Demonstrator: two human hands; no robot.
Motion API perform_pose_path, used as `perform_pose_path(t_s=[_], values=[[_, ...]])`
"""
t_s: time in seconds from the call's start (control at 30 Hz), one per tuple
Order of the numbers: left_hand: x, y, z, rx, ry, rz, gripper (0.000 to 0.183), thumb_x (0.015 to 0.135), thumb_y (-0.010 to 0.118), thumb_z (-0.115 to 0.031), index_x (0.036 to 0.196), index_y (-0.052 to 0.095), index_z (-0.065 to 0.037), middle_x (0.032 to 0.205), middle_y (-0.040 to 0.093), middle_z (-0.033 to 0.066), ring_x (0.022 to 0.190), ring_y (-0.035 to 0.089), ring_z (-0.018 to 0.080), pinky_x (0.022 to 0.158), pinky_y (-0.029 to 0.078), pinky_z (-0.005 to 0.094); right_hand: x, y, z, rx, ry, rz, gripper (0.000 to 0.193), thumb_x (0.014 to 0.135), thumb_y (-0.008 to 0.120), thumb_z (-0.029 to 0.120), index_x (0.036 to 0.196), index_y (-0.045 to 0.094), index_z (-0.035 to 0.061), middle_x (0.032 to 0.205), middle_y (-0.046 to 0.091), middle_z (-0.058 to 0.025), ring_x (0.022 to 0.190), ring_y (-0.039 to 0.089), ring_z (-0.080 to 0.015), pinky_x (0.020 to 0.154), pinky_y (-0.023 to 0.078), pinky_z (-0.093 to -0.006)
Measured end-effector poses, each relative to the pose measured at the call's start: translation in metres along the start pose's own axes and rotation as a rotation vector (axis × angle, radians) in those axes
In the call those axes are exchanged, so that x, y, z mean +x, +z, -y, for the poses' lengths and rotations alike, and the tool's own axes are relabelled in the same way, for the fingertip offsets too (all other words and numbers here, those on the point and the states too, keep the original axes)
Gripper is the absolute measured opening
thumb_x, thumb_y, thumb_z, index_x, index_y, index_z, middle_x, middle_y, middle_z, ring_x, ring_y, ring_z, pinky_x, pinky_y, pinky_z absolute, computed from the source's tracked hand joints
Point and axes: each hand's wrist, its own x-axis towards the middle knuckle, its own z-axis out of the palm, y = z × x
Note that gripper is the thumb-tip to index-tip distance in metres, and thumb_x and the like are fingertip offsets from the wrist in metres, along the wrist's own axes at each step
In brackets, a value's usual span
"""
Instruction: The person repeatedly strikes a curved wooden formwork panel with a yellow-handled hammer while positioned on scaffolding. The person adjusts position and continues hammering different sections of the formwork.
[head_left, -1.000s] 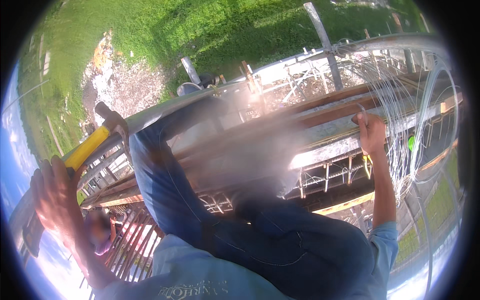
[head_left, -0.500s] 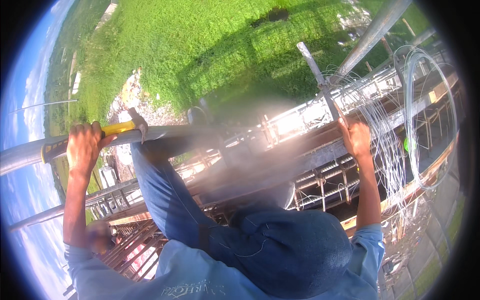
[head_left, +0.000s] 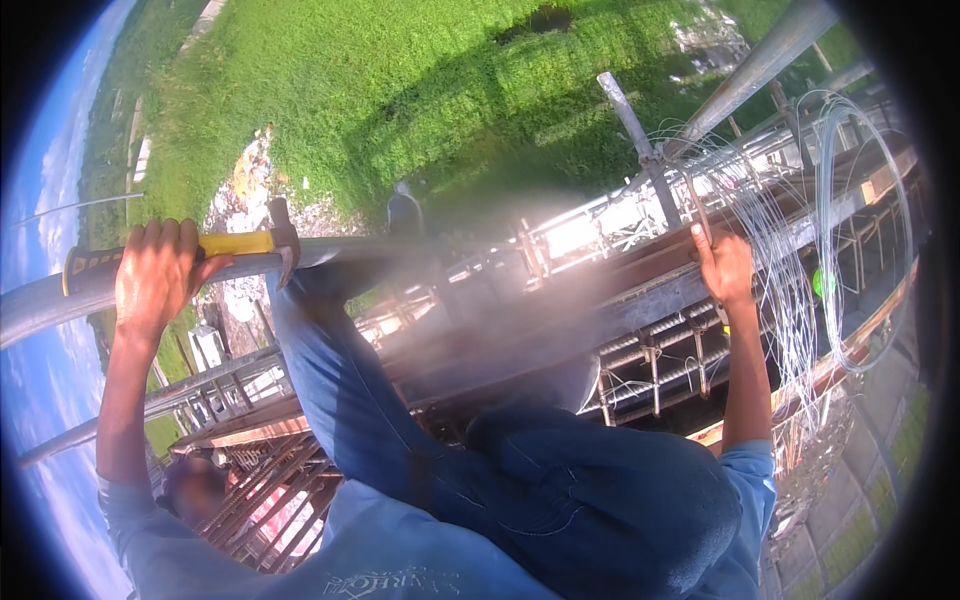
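My left hand (head_left: 155, 275) is closed round a claw hammer (head_left: 237, 243) with a yellow-and-black handle, lying along a grey metal pipe (head_left: 40, 312). The hammer's head is beside my raised leg (head_left: 340, 365) in blue jeans. On the right, my right hand (head_left: 726, 270) grips the edge of a long brown beam (head_left: 640, 285), its thumb pointing up beside a thin rusty rod (head_left: 695, 200). The fingers' undersides are hidden. Close to that hand hangs a bundle of loose silvery tie wire (head_left: 770, 270).
A looped wire coil (head_left: 822, 230) hangs at the right. An upright pipe (head_left: 628, 115) and a thick diagonal pipe (head_left: 765, 60) stand beyond the beam. Steel bars (head_left: 650, 375) lie below it. Another person (head_left: 195, 487) is at lower left. Green ground (head_left: 420, 90) lies far below.
My left hand and the hammer have shifted slightly left and up along the pipe. The right hand has slid a little rightward, and its thumb has lifted. My bent knee has moved right.
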Motion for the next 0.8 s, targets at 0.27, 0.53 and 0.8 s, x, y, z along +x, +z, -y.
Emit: perform_pose_path(t_s=[0.27,0.53,0.8], values=[[0.013,0.004,-0.011,-0.148,0.012,-0.135,0.054,0.072,0.071,-0.058,0.082,0.053,-0.008,0.078,0.051,0.0064,0.073,0.057,0.0242,0.07,0.049,0.0376,0.002,0.001,0.01,0.239,0.068,-0.018,0.063,0.105,0.05,0.055,0.08,0.065,-0.0005,0.068,0.065,-0.0157,0.067,0.065,-0.0345,0.066,0.048,-0.0452],[0.092,-0.006,-0.113,-0.645,-0.256,-0.284,0.049,0.075,0.08,-0.05,0.083,0.058,-0.007,0.072,0.064,0.0088,0.067,0.065,0.0338,0.06,0.049,0.0437,0.078,-0.072,0.095,0.618,0.343,0.0,0.05,0.107,0.056,0.047,0.075,0.053,0.0078,0.062,0.041,0.0031,0.051,0.039,-0.0081,0.049,0.037,-0.028],[0.223,0.042,-0.326,-2.14,0.004,0.117,0.059,0.103,0.059,-0.054,0.124,0.058,0.001,0.076,0.058,0.0085,0.06,0.054,0.0176,0.058,0.043,0.0375,0.108,-0.066,0.1,0.159,0.141,0.778,0.029,0.109,0.053,0.033,0.12,0.059,0.0066,0.077,0.051,0.001,0.068,0.048,-0.0075,0.058,0.042,-0.0253]])
